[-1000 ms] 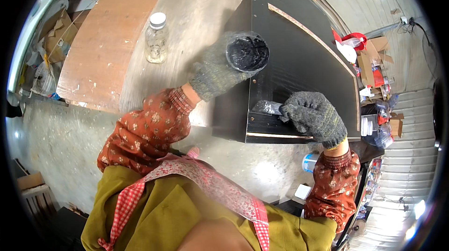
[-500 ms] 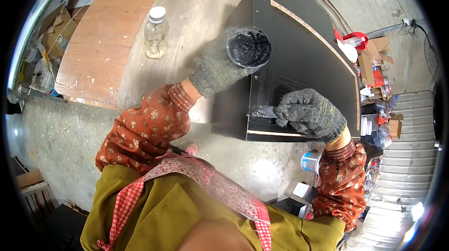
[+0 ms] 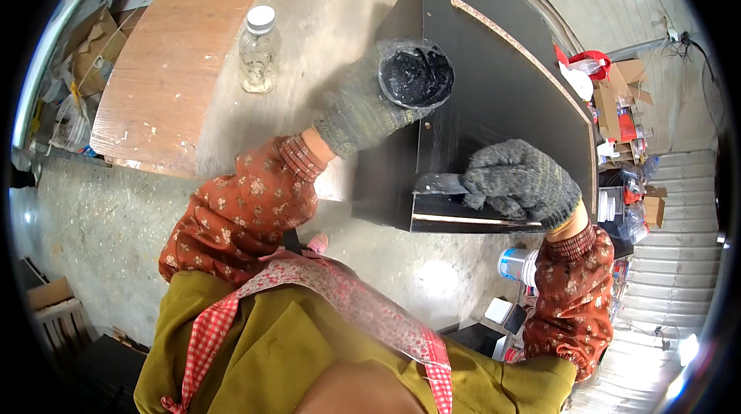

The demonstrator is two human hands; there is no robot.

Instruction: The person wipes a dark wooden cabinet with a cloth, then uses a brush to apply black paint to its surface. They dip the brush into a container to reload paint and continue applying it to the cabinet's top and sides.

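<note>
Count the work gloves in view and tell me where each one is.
2. One on the left hand, holding the tub of black paste; one on the right hand, pressing a scraper on the black panel.

Two gloved hands: the left hand (image 3: pixel 363 109) at twelve o'clock, the right hand (image 3: pixel 521 182) at three. One round tub of black paste (image 3: pixel 417 74) at twelve. One putty knife (image 3: pixel 440 182), one black panel (image 3: pixel 502 90). One clear capped jar (image 3: pixel 258 47) at eleven. One small blue-and-white tub (image 3: pixel 515 264) at four.
</note>
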